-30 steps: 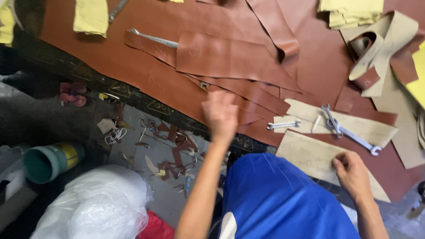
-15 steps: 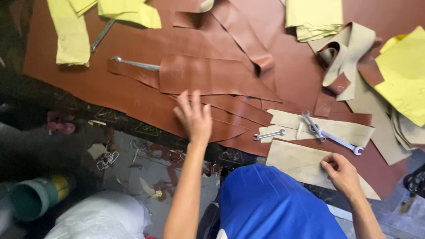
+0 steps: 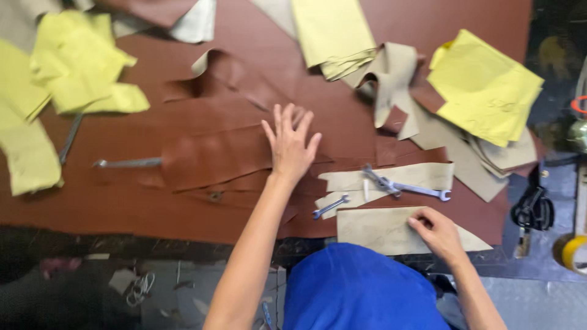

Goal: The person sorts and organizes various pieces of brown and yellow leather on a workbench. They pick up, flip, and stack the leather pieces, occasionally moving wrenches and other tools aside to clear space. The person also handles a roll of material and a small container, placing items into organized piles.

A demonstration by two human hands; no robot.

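A work table is seen from above, covered almost edge to edge by a large brown leather sheet (image 3: pixel 391 55). The left hand (image 3: pixel 290 146) is laid flat, fingers spread open, on a smaller cut brown leather piece (image 3: pixel 214 157) near the middle of the table; nothing is gripped by it. The right hand (image 3: pixel 439 232) is pressed, fingers bent, on a tan paper pattern (image 3: pixel 379 229) at the near edge of the table; the pattern is held down rather than grasped.

Just beyond that pattern, a second tan pattern strip (image 3: pixel 391 177) is weighted by two crossed wrenches (image 3: pixel 397 185), with a small wrench (image 3: pixel 329 206) beside it. A long metal tool (image 3: pixel 125 163) is seen poking out from under the cut piece toward the left edge. Yellow sheets (image 3: pixel 483 88) are piled toward the far right corner, more yellow sheets (image 3: pixel 79 67) toward the far left. Black scissors (image 3: pixel 532 211) and a roll of yellow tape (image 3: pixel 572 252) are found off the right edge.

As to progress: several pieces appear already cut and patterns laid out; the near pattern seems not yet traced or cut around, though this is a judgement only.

Compared with half a second earlier, the left hand has been moved from the near edge of the leather further onto the table, onto the cut piece. The right hand has stayed on its pattern.
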